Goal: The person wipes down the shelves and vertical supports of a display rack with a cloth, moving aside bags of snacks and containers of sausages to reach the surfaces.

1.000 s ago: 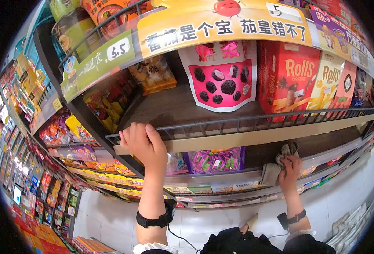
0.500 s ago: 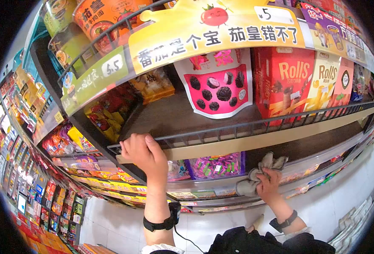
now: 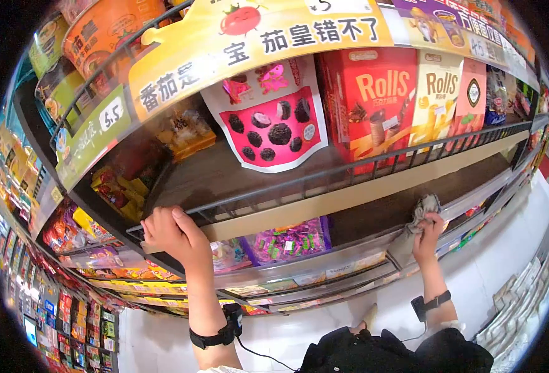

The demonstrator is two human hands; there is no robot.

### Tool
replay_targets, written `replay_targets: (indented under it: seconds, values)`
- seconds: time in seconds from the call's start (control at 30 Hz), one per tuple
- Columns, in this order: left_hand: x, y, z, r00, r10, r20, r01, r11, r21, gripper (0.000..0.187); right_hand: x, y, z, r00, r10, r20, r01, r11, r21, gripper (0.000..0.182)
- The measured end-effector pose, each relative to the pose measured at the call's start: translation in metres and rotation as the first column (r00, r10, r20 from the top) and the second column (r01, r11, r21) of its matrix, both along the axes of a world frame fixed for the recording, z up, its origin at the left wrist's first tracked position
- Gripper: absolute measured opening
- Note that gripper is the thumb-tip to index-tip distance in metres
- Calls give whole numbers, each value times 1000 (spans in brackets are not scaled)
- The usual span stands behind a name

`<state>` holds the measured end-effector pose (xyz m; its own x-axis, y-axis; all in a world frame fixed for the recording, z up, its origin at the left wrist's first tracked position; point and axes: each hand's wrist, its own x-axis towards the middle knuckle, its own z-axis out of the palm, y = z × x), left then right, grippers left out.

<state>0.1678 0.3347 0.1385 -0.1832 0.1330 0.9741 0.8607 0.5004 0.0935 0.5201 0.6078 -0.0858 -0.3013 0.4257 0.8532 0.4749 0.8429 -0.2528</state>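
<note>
My left hand (image 3: 178, 235) is closed round the left end of the black wire rail (image 3: 249, 207) on the front edge of a shelf. My right hand (image 3: 428, 237) grips a crumpled grey cloth (image 3: 425, 214), which lies over the clear front edge of the shelf below and hangs partly down its front. Above, a pink and white snack pouch (image 3: 279, 133) stands behind the rail, with red Rolls boxes (image 3: 374, 102) and a cream Rolls box (image 3: 436, 99) to its right. Purple-wrapped candies (image 3: 290, 241) sit on the lower shelf between my hands.
A yellow price banner (image 3: 256, 46) and orange noodle tubs (image 3: 109, 34) are at the top. Yellow snack bags (image 3: 187, 133) lie in the upper shelf's left part. Lower shelves carry more packets. White floor (image 3: 156, 339) shows below, and stacked pale bundles (image 3: 523, 304) stand at the right.
My right hand has slid the cloth to the right along the lower shelf's edge. My left hand stays on the rail. The whole view has shifted, so the shelf goods appear further left.
</note>
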Motion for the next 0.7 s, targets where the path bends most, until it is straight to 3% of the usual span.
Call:
replay_targets:
  seconds: [0.07, 0.2, 0.27, 0.3, 0.33, 0.4, 0.47, 0.53, 0.63, 0.7]
  values:
    - [-3, 2, 2, 999, 25, 20, -25, 1000, 2, 22, -7, 4, 1, 989, -7, -147, -11, 993, -119, 22]
    - [2, 2, 0, 998, -47, 30, 46, 999, 19, 15, -10, -4, 11, 994, -58, -96, 52, 996, -71, 23]
    - [20, 14, 1, 908, -393, -146, 419, 843, 337, 7, -10, -10, 16, 992, -81, -96, 75, 995, -68, 24]
    - [43, 12, -5, 914, -359, -187, 393, 898, 200, 10, -11, -11, 16, 992, -82, -94, 73, 993, -92, 26]
    - [71, 15, -13, 886, -425, -184, 436, 900, 20, 10, -11, -11, 15, 992, -84, -90, 73, 990, -118, 27]
    - [121, 46, -43, 661, -750, 19, 739, 646, -192, 17, -10, -12, 16, 988, -139, -71, 131, 986, -104, 29]
    - [171, 81, -67, 469, -810, 353, 875, 373, -308, 35, -9, -15, 26, 992, -124, -19, 123, 992, -30, 32]
    - [213, 115, -103, 501, -728, 468, 844, 291, -451, 48, -4, -17, 32, 990, -137, 22, 137, 990, -25, 32]
    - [240, 151, -156, 484, -727, 488, 853, 267, -448, 56, -10, -24, 38, 987, -149, 62, 157, 975, -159, 33]
    - [237, 156, -168, 701, -614, 363, 673, 402, -621, 55, -14, -21, 32, 992, -127, 8, 124, 957, -262, 34]
